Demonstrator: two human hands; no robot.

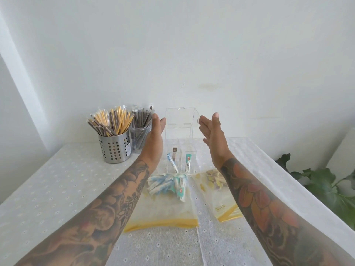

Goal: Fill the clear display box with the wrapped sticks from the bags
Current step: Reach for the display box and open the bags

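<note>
Display box [179,143] stood mid-bench [57,189] toward the back edge, lid raised, a few wrapped sticks [187,163] upright in its front compartments. Metal holder [115,148] of straws sat left of the box near the back left corner; plastic cup [139,136] of straws just beside it, between holder and box. One bag [165,204] lay in front of the box, sachets [165,184] piled in its far end. Second bag [221,200] lay beside it, toward the right edge. Plant [326,189] stood off the right edge.
</note>
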